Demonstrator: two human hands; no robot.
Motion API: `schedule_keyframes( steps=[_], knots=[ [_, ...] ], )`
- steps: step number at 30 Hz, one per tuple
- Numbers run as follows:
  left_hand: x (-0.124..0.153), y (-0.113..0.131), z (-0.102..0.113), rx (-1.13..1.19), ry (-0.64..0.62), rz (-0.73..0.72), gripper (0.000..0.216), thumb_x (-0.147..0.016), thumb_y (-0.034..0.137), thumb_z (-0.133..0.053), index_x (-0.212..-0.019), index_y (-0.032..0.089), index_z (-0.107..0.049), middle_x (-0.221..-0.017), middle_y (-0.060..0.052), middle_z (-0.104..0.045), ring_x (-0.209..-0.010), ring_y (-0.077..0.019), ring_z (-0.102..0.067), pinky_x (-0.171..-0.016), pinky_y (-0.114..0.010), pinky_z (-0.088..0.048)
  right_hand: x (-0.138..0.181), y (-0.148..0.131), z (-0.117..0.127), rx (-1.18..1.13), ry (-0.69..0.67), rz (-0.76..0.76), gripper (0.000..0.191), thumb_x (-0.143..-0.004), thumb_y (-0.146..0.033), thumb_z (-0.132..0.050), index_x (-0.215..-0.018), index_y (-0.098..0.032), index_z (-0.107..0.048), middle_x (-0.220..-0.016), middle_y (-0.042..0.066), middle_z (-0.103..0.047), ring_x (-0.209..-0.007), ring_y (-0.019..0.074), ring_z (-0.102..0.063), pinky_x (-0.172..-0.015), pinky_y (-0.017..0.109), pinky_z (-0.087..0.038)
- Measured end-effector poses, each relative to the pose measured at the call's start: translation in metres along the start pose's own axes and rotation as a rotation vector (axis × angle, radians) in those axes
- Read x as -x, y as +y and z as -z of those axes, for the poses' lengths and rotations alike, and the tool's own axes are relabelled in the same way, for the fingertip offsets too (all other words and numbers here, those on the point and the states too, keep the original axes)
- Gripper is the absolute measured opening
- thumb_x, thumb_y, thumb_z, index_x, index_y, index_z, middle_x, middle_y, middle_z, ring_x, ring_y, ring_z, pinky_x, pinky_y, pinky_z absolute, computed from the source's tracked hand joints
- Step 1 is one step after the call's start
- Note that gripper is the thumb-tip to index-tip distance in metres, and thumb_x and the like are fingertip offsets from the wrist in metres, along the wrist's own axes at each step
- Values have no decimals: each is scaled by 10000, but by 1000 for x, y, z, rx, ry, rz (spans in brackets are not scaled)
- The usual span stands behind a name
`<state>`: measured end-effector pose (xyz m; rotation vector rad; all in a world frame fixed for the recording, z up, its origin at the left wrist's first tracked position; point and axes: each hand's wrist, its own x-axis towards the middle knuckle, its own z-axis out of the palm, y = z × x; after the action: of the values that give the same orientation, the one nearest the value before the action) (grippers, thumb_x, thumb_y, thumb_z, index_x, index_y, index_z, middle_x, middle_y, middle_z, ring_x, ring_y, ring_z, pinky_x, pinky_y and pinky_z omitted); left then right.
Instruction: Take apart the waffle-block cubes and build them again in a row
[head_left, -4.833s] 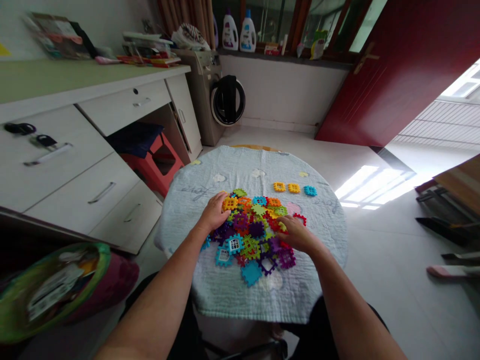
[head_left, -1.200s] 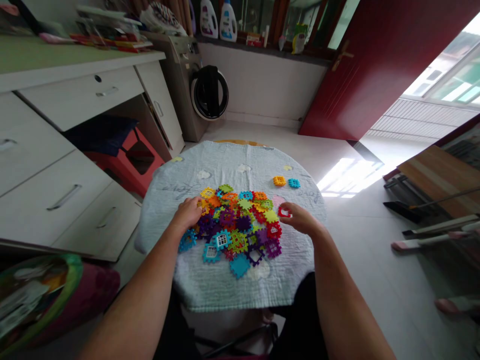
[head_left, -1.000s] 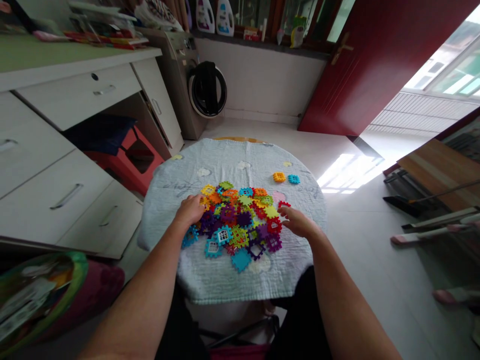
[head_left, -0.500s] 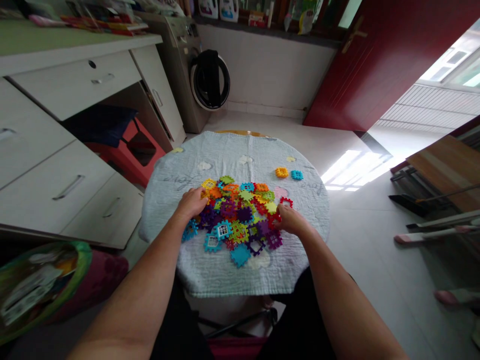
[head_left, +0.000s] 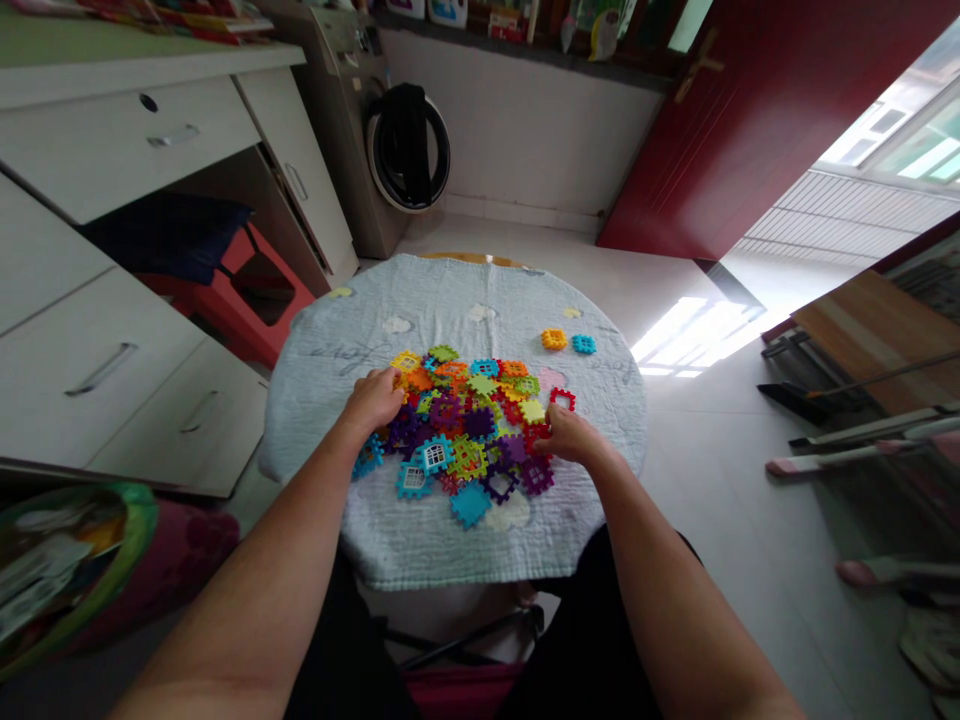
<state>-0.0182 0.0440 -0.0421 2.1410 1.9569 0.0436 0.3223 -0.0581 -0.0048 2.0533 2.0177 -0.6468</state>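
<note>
A pile of coloured plastic interlocking tiles [head_left: 469, 440] lies on a round table under a pale blue cloth [head_left: 450, 300]. My left hand [head_left: 373, 400] rests on the pile's left edge, fingers curled over orange and yellow tiles. My right hand [head_left: 570, 437] is at the pile's right edge, fingertips pinched on a red tile [head_left: 537, 436]. A red frame tile [head_left: 562, 398] lies alone just beyond that hand. Farther back, an orange tile [head_left: 554, 339] and a cyan tile [head_left: 583, 344] sit side by side.
White drawers [head_left: 97, 340] and a red stool [head_left: 255, 295] stand left of the table. A washing machine [head_left: 397, 150] and a dark red door [head_left: 750, 130] are behind. A green-rimmed bag [head_left: 67, 560] sits at my lower left. Boards and tools [head_left: 862, 400] lie right.
My right hand set the red frame tile down at the pile's right edge, then drew back onto the pile. The far row went from three tiles to two. My left hand stayed put.
</note>
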Motion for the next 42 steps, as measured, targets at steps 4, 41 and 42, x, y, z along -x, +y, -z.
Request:
schedule_keyframes(
  steps=[4, 41, 42],
  knots=[
    [0, 0, 0, -20, -3, -27, 421, -830, 262, -426, -1219, 169, -558, -1195, -124, -621, -1133, -251, -571, -977, -342, -427, 0, -1, 3, -23, 44, -60, 315, -780, -236, -622, -1074, -165, -535, -1076, 119, -649, -975, 223, -602, -737, 278, -403],
    [-4, -9, 5, 20, -10, -79, 469, -790, 297, -463, -1222, 136, -551, -1202, -127, -631, -1121, -240, -585, -977, -315, -433, -39, 63, 14, -233, 341, -22, 212, -818, -152, -486, -937, -170, -660, -829, 51, -683, -750, 148, -599, -677, 237, -403],
    [-5, -11, 5, 38, -3, -81, 477, -776, 296, -477, -1220, 138, -551, -1200, -123, -632, -1113, -234, -591, -977, -306, -434, -37, 64, 14, -306, 309, -27, 250, -822, -139, -473, -1006, -170, -640, -796, 38, -685, -706, 138, -599, -656, 232, -406]
  ],
)
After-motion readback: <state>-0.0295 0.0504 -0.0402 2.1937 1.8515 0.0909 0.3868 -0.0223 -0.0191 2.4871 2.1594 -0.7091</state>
